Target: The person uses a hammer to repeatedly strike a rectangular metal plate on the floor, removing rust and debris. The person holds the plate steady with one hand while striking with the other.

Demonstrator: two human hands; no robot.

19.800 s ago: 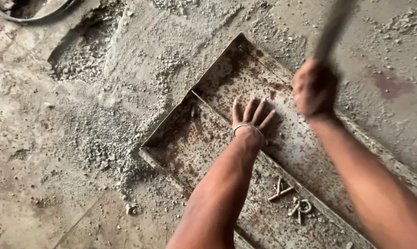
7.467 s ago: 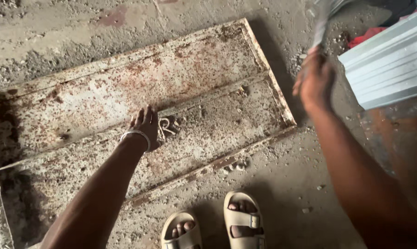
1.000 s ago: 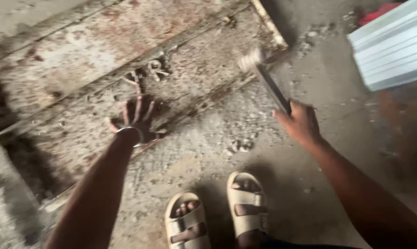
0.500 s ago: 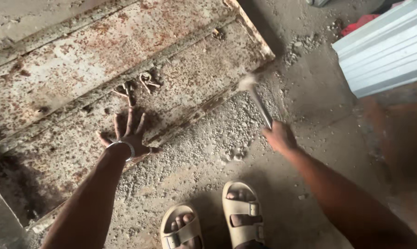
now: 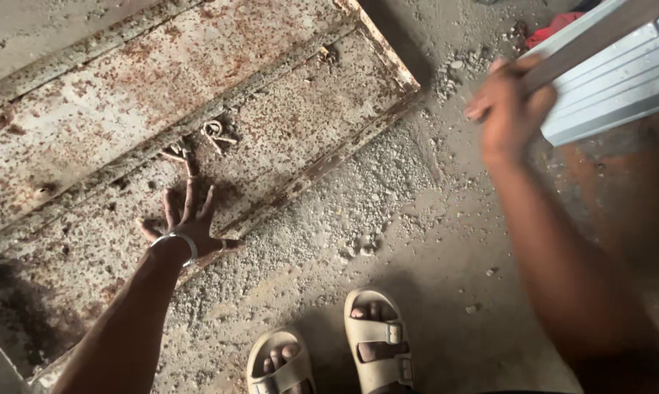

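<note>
My left hand (image 5: 187,222) presses flat, fingers spread, on a rusty steel panel (image 5: 110,95) that lies on the concrete floor, near its front edge. A metal bangle sits on that wrist. Just beyond my fingertips, two bent wire clips (image 5: 202,138) rest on the panel by its middle rib. My right hand (image 5: 508,106) is raised at the upper right and blurred, closed on the handle of a hammer (image 5: 599,33); the handle runs up and out of frame, so the head is hidden.
Crumbled concrete bits (image 5: 358,197) litter the floor along the panel's front edge. A stack of pale corrugated sheets (image 5: 621,80) lies at the upper right, with a red object (image 5: 552,29) behind. My feet in beige sandals (image 5: 373,343) stand at the bottom.
My right hand has swung the hammer up from low by the panel's corner to high at the upper right. The left hand stays flat on the panel.
</note>
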